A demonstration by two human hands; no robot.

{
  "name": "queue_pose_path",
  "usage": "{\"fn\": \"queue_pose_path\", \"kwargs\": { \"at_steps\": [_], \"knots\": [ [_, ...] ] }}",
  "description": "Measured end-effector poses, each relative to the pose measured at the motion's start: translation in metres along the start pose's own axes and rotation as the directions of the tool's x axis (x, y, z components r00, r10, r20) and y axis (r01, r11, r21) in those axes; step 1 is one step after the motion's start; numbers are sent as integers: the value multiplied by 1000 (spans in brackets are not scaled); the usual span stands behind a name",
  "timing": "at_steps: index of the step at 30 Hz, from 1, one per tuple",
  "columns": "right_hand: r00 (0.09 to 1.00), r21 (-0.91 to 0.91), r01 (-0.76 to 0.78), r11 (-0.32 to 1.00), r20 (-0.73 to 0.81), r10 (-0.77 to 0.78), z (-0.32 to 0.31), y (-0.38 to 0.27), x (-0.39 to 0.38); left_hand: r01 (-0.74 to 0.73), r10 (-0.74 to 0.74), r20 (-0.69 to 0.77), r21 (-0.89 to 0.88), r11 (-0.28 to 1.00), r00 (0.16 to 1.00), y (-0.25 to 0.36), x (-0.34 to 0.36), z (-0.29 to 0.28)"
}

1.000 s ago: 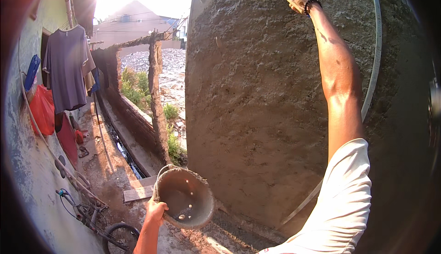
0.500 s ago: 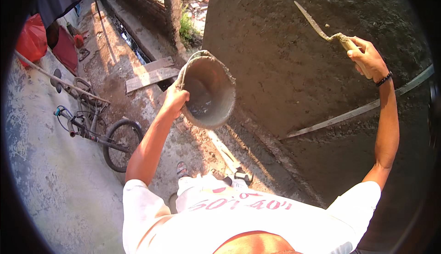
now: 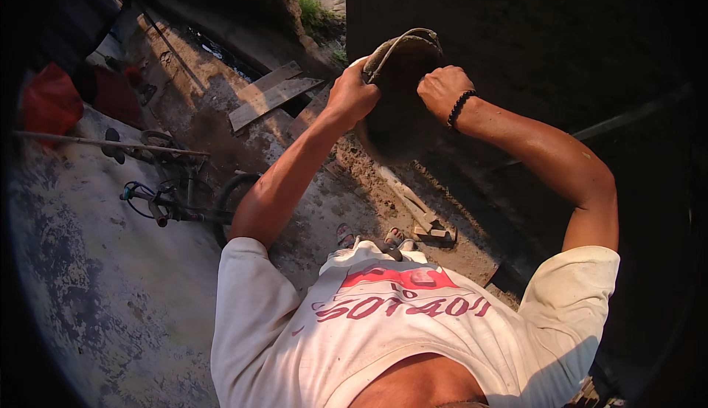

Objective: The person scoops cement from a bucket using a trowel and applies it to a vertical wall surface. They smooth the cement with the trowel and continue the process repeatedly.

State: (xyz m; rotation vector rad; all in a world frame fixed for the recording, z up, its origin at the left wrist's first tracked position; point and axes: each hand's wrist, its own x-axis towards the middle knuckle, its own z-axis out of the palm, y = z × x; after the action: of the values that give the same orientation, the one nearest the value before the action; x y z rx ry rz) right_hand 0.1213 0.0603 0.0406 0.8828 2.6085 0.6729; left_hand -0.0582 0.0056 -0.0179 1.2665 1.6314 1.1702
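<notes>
Head view's got my left hand (image 3: 354,97) gripping the bucket (image 3: 402,133) rim, probably for steadiness, but can't tell the right hand's (image 3: 447,92) grip at the bucket's mouth.

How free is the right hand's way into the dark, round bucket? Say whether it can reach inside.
Probably yes. The right hand is at the right edge of the dark, round bucket; the left hand grips the opposite side, and nothing visible bars the open mouth.

Right hand (image 3: 445,89) now at the bucket (image 3: 398,124), no longer well apart
</notes>
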Motion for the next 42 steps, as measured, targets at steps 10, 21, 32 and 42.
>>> {"fn": "queue_pose_path", "kwargs": {
  "at_steps": [10,21,32,42],
  "knots": [
    [997,772,29,635,21,-71,64,19,-2,-155,177,-51,292,944,983,47,0,-33],
    [982,957,158,242,-179,66,22,20,44,42,-74,-111,-266,963,991,57,32,-113],
    [921,779,336,529,-389,-12,-238,198,55,-235,-7,-438,-496,836,899,32,15,-177],
    [609,489,638,595,-793,-1,-430,397,24,-70,-198,-503,-464,883,841,-14,-9,-155]
  ]
}}
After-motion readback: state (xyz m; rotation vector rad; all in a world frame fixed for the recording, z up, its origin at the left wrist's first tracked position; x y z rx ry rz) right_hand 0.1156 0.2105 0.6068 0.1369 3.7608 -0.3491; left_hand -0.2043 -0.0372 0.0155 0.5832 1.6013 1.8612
